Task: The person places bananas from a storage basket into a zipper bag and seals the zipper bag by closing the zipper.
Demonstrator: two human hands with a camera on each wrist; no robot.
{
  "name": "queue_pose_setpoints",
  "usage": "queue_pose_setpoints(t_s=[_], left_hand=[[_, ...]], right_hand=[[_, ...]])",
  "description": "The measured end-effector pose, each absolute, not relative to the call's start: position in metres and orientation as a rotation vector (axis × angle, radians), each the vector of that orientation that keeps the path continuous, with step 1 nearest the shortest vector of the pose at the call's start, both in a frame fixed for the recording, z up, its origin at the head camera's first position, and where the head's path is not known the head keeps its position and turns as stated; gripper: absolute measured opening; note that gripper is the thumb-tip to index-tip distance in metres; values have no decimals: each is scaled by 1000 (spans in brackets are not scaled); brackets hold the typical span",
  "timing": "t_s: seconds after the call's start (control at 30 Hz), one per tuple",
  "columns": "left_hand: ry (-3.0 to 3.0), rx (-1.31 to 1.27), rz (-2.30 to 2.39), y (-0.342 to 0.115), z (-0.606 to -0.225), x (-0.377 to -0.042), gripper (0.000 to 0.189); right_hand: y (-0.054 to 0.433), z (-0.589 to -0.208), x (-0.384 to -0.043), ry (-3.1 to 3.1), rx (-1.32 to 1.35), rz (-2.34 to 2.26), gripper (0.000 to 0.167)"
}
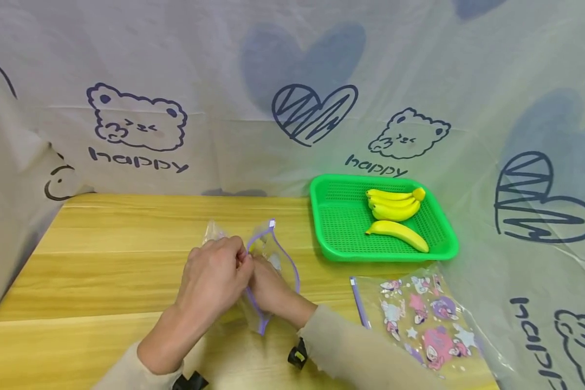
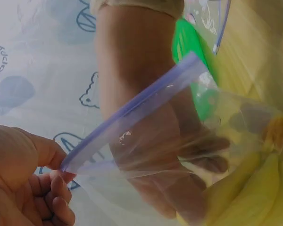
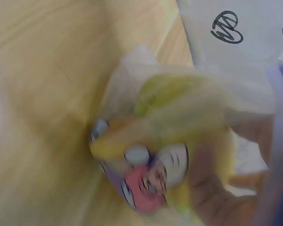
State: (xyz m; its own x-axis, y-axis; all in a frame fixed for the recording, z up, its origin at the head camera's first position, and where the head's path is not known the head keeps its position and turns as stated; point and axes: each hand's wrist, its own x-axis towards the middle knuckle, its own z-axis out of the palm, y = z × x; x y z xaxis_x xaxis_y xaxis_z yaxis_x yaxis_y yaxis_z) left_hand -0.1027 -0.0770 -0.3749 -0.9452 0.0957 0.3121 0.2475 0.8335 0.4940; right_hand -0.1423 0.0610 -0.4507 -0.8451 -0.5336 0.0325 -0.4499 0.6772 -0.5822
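Observation:
My left hand (image 1: pixel 214 276) pinches the purple zip edge of a clear zip bag (image 2: pixel 132 106) between thumb and fingers. The bag's mouth stands apart, and my right hand (image 1: pixel 274 290) reaches through it. In the left wrist view a bunch of yellow bananas (image 2: pixel 250 197) lies inside the bag, just beyond the right hand's fingers, which look spread and loose. Through the plastic, the right wrist view shows those fingers (image 3: pixel 210 188) close beside the bananas; whether they touch is blurred. A pink and white cartoon print (image 3: pixel 146 188) marks the bag's side.
To the right, a green basket (image 1: pixel 322 246) holds another banana bunch (image 1: pixel 395 205) and a single banana (image 1: pixel 401 233). Nearer on the wooden table (image 1: pixel 102 260) lies a second printed zip bag (image 1: pixel 409 325), flat. A patterned cloth (image 1: pixel 224 97) hangs behind and along the sides.

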Motion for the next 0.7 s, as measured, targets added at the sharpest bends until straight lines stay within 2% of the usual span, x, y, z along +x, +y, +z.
queue_pose_setpoints(t_s=[0.17, 0.27, 0.4, 0.6, 0.7], left_hand=[[-2761, -183, -743, -94, -371, -105, 19], [-2775, -153, -733, -102, -369, -105, 19], [-2800, -117, -759, -107, -366, -105, 17], [-2796, -77, -799, -113, -362, -105, 15], [-2792, -64, -803, -115, -362, -105, 15]], right_hand=[[65, -426, -134, 2907, -760, -682, 12], [79, -416, -125, 3165, -798, -572, 21], [100, -413, -123, 3354, -670, -367, 36], [119, -404, -137, 3107, -446, -430, 25], [123, -399, -143, 3021, -405, -515, 26]])
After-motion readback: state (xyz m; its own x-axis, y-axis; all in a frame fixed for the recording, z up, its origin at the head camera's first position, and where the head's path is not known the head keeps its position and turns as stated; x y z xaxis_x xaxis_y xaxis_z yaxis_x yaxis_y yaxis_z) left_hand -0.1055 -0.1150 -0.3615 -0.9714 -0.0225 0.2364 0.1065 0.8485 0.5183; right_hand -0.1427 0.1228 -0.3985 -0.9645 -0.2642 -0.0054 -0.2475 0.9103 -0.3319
